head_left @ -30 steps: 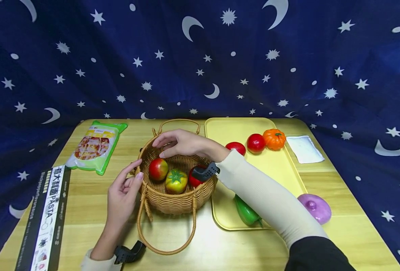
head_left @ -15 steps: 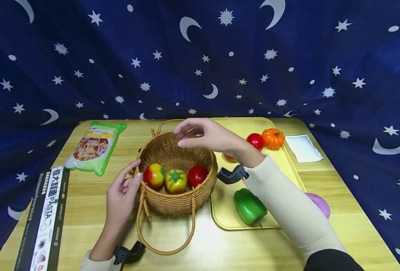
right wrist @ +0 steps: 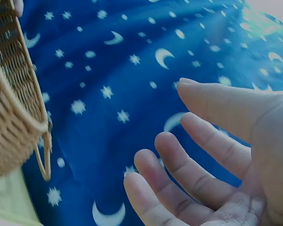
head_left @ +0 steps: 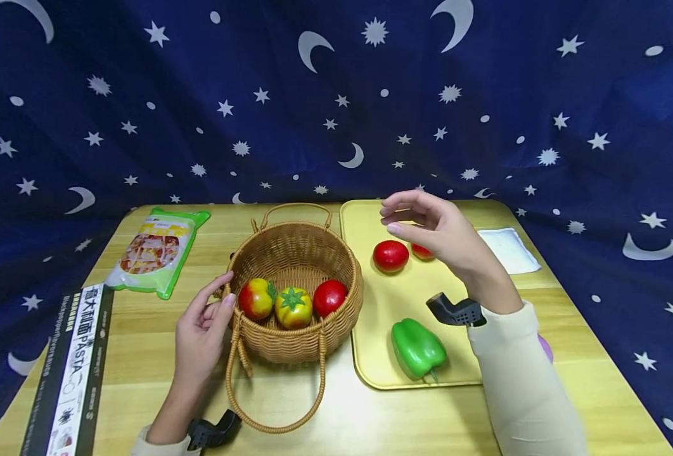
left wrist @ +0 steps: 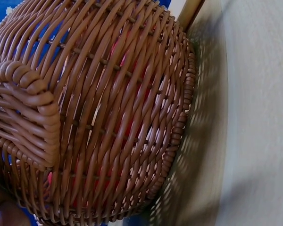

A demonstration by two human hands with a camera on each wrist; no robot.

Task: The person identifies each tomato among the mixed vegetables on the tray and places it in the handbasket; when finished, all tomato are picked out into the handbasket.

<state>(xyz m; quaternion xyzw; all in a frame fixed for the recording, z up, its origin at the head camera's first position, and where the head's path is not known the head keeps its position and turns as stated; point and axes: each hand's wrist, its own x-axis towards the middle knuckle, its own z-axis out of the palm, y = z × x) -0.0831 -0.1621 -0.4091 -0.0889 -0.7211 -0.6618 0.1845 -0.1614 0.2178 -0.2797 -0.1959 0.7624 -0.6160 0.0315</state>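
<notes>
Now, three fruits [head_left: 293,308] in the basket [head_left: 288,349], left grip [head_left: 202,326] round its rim [head_left: 291,332], right grip [head_left: 442,231] loosely parted.

One left hand [head_left: 202,329] at rim of one wicker basket [head_left: 299,347], three fruits inside: two red-and-yellow fruits [head_left: 256,299], one red fruit [head_left: 329,297]. Right hand [head_left: 439,233] above one yellow tray [head_left: 373,345]: two red pieces [head_left: 390,256] near it, one partly covered; one green pepper [head_left: 418,347] left of its sleeve [head_left: 530,380]. Left of left hand, one packet [head_left: 156,250], one long box [head_left: 65,377]; right of right hand, one white cloth [head_left: 509,251].
</notes>
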